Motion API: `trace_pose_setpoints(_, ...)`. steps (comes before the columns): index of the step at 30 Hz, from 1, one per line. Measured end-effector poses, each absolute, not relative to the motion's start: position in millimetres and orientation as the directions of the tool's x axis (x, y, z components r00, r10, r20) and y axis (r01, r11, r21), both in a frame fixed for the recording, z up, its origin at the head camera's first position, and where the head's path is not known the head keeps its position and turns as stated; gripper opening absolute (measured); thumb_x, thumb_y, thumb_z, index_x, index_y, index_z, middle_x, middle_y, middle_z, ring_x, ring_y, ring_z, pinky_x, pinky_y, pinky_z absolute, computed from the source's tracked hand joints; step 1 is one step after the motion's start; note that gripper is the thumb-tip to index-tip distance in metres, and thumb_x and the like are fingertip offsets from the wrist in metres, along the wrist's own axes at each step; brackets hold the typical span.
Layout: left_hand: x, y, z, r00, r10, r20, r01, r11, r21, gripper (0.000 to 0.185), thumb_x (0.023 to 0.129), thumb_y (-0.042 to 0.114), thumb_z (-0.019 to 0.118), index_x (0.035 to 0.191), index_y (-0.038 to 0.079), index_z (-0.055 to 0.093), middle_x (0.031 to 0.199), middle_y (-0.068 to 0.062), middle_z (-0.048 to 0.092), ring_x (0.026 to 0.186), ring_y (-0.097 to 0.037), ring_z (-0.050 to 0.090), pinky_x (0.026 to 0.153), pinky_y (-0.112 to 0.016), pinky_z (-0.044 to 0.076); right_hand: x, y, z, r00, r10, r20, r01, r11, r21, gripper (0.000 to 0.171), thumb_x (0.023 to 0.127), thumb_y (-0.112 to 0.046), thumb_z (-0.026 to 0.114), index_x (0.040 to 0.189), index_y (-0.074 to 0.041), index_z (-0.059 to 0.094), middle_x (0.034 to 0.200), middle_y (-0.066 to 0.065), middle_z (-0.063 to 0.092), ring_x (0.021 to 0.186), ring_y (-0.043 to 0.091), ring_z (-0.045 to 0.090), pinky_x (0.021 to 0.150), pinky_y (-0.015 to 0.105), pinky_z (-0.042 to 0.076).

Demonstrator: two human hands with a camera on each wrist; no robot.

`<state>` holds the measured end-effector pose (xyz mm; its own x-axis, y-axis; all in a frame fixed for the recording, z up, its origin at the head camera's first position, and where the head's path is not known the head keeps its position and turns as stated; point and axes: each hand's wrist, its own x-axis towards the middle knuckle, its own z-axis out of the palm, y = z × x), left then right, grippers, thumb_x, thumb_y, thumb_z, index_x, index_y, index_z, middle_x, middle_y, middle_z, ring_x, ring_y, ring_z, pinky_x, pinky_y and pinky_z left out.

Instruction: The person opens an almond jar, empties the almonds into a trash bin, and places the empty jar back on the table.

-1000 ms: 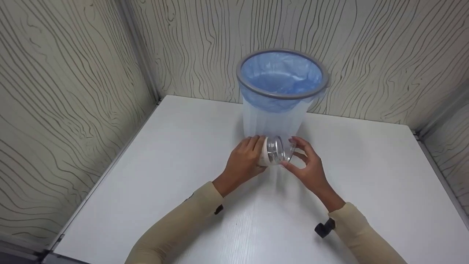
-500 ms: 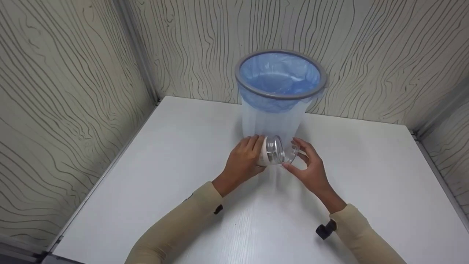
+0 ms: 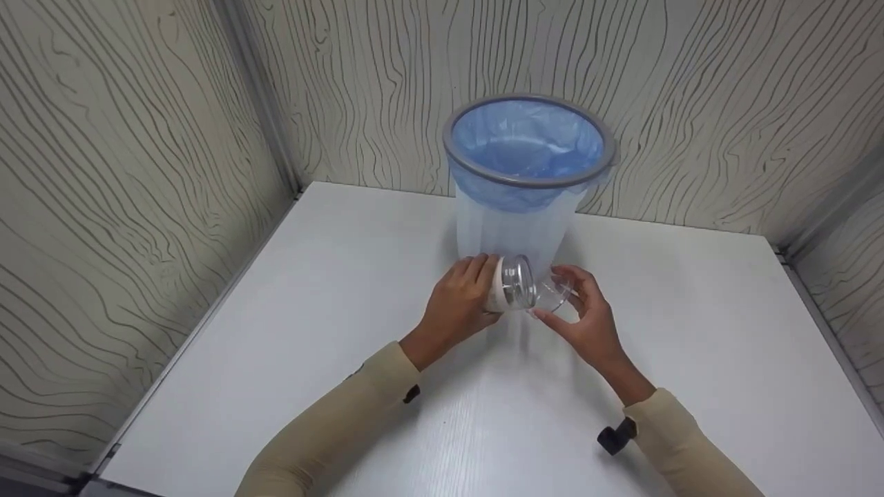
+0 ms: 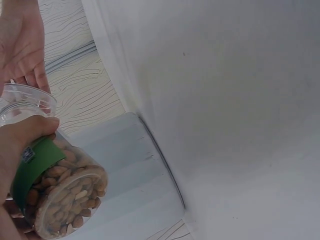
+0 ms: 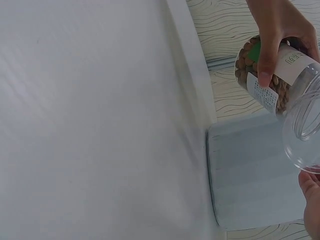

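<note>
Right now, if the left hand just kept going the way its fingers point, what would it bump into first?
Probably the bin: the left hand, gripping the jar, points toward its side wall just beyond, though depth is unclear.

blue-lined bin [image 3: 528, 181], green-labelled jar [image 4: 52, 192], white table [image 3: 345, 310].

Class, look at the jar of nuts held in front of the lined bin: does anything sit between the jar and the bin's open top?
Nothing visible does. The left hand grips the jar of nuts, the right hand holds its clear lid, and the bin stands open just behind.

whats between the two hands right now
In the head view, a clear jar of nuts lies sideways between left hand and right hand.
</note>
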<state>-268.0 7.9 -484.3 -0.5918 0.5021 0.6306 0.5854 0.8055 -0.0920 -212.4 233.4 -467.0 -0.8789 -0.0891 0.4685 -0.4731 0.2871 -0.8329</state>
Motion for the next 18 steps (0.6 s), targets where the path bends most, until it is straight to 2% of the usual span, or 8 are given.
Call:
trace_pose_setpoints(6, -268, 7, -484, -0.593, 0.507, 0.626, 0.588, 0.804, -0.095, 0.090, 0.070, 0.047, 0.090, 0.140, 0.003, 0.053, 0.128, -0.011, 0.064, 0.115, -0.025, 0.063, 0.104, -0.035, 0.050, -211, 235, -469, -0.888, -0.089, 0.450, -0.456, 0.280, -0.845, 0.079, 0.079, 0.002, 0.084, 0.143, 0.010, 0.038, 0.143, 0.025, 0.048, 0.139, 0.039, 0.044, 0.114, 0.046, 0.036)
trace_pose_setpoints(8, -268, 7, -484, -0.592, 0.508, 0.625, 0.587, 0.804, -0.097, 0.091, 0.069, 0.048, 0.090, 0.140, 0.003, 0.053, 0.129, -0.011, 0.063, 0.116, -0.025, 0.062, 0.104, -0.035, 0.050, -214, 237, -475, -0.893, -0.087, 0.441, -0.446, 0.283, -0.849, 0.081, 0.078, 0.001, 0.085, 0.143, 0.006, 0.038, 0.143, 0.022, 0.048, 0.140, 0.037, 0.043, 0.115, 0.042, 0.036)
trace_pose_setpoints(14, -268, 7, -484, -0.587, 0.515, 0.624, 0.582, 0.805, -0.117, 0.095, 0.068, 0.049, 0.090, 0.141, 0.001, 0.053, 0.131, -0.011, 0.063, 0.117, -0.025, 0.063, 0.103, -0.035, 0.051, -222, 240, -489, -0.898, -0.078, 0.432, -0.436, 0.277, -0.856, 0.085, 0.074, 0.004, 0.087, 0.143, 0.006, 0.036, 0.140, 0.022, 0.048, 0.139, 0.038, 0.043, 0.115, 0.037, 0.036)
trace_pose_setpoints(18, -269, 7, -484, -0.589, 0.514, 0.624, 0.585, 0.804, -0.110, 0.095, 0.068, 0.049, 0.090, 0.141, 0.002, 0.053, 0.131, -0.011, 0.063, 0.117, -0.025, 0.063, 0.104, -0.035, 0.051, -228, 245, -500, -0.902, -0.070, 0.427, -0.427, 0.298, -0.854, 0.086, 0.073, 0.003, 0.088, 0.142, 0.002, 0.037, 0.141, 0.015, 0.049, 0.140, 0.030, 0.045, 0.114, 0.031, 0.037)
